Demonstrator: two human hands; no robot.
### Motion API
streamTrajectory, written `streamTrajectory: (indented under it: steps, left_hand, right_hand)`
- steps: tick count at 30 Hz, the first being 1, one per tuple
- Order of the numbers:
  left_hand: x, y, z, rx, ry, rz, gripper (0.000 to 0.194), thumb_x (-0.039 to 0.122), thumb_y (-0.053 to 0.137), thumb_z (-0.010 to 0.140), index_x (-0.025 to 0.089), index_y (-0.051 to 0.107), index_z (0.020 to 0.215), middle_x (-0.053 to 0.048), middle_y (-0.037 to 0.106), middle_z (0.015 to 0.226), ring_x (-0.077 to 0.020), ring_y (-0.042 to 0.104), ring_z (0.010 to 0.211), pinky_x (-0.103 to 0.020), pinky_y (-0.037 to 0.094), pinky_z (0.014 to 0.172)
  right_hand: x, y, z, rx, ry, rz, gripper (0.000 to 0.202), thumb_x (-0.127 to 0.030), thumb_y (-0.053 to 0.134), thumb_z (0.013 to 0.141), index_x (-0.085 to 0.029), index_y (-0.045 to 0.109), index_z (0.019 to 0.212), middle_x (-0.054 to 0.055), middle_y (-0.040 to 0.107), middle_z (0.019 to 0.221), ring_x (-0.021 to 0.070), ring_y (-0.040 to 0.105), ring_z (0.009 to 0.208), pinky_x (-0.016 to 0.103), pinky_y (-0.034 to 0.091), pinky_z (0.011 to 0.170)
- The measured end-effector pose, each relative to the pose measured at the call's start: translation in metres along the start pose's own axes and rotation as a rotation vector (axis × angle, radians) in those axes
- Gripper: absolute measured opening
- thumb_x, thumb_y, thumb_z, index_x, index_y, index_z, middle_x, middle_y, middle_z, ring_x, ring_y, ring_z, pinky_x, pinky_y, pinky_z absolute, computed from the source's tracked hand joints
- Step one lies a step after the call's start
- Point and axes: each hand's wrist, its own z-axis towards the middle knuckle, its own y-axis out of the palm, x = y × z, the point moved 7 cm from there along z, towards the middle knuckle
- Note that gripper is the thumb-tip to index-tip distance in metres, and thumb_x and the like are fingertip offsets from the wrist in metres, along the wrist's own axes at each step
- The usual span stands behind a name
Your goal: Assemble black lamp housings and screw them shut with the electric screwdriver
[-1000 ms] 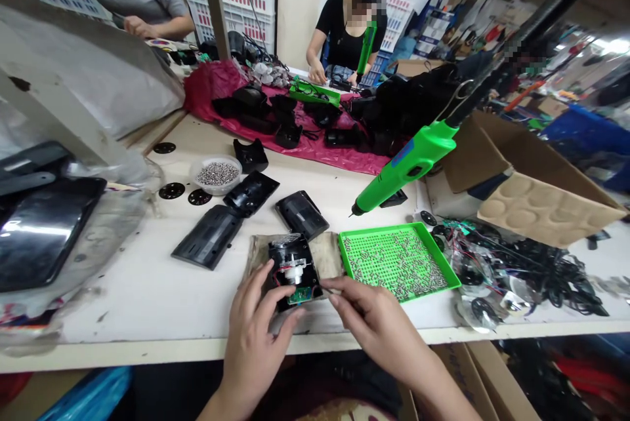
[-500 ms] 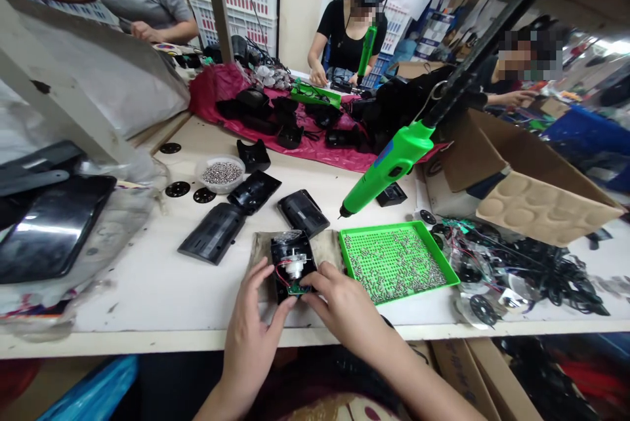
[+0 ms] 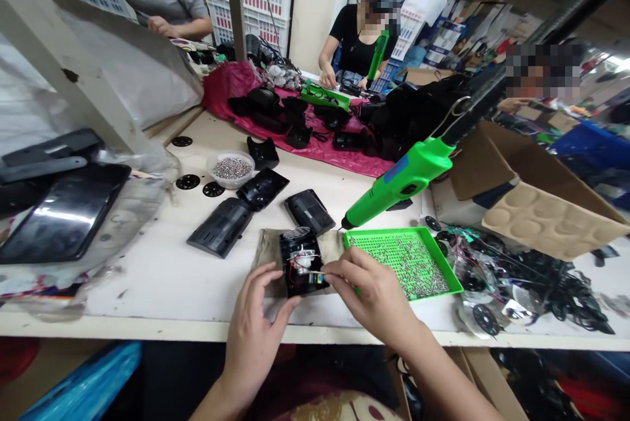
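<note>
A black housing [image 3: 295,284] with a white motor-like part and red wires lies open on a grey-brown pad at the table's front. My left hand [image 3: 258,313] is beside its left edge, thumb and fingers apart, holding nothing. At the housing's right side, my right hand [image 3: 369,290] pinches a small circuit board [image 3: 316,277] by its right end. A green electric screwdriver [image 3: 398,181] hangs above, its tip near the corner of a green tray [image 3: 457,288] of screws. Black shells [image 3: 220,227] lie behind the housing.
A bowl of small screws [image 3: 231,169] and black discs [image 3: 188,181] stand back left. Wires and clear parts [image 3: 485,277] heap at the right, below a cardboard box [image 3: 556,221]. Black parts lie on pink plastic [image 3: 221,90]; a person [image 3: 364,40] sits beyond. A metal post [image 3: 98,80] slants at left.
My right hand has drawn back a little to the right, with the small board now tilted up in its fingers. The whole view has shifted slightly, and the screwdriver hangs lower toward the tray.
</note>
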Motion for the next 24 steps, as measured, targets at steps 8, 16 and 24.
streamTrajectory:
  steps: [8, 16, 24]
  left_hand:
    - [0.005, 0.007, 0.002, -0.075, 0.019, 0.005, 0.029, 0.034, 0.060, 0.087, 0.028, 0.053, 0.115, -0.007, 0.058, 0.122, -0.0244, 0.058, 0.113, -0.043, 0.050, 0.095]
    - [0.004, 0.020, 0.019, -0.226, 0.038, -0.037, 0.101, 0.018, 0.068, 0.078, 0.029, -0.002, 0.151, -0.017, 0.012, 0.159, -0.0337, 0.016, 0.145, -0.056, 0.028, 0.112]
    - [-0.001, 0.026, 0.027, -0.275, 0.076, -0.053, 0.109, 0.014, 0.073, 0.070, 0.029, 0.001, 0.150, -0.018, 0.023, 0.155, -0.0347, 0.023, 0.143, -0.057, 0.031, 0.111]
  right_hand:
    - [0.008, 0.020, 0.016, -0.100, 0.022, -0.034, 0.016, -0.022, 0.051, 0.095, -0.019, 0.066, 0.102, 0.007, 0.064, 0.097, 0.0196, 0.063, 0.088, 0.032, 0.050, 0.076]
    - [0.014, 0.038, 0.038, -0.137, -0.003, -0.251, 0.005, -0.019, 0.055, 0.092, -0.019, 0.059, 0.091, 0.003, 0.060, 0.089, 0.0186, 0.058, 0.079, 0.030, 0.044, 0.068]
    - [0.008, 0.035, 0.018, 0.028, -0.208, -0.277, 0.016, -0.019, 0.047, 0.097, -0.018, 0.060, 0.089, 0.004, 0.064, 0.084, 0.0182, 0.056, 0.073, 0.030, 0.043, 0.066]
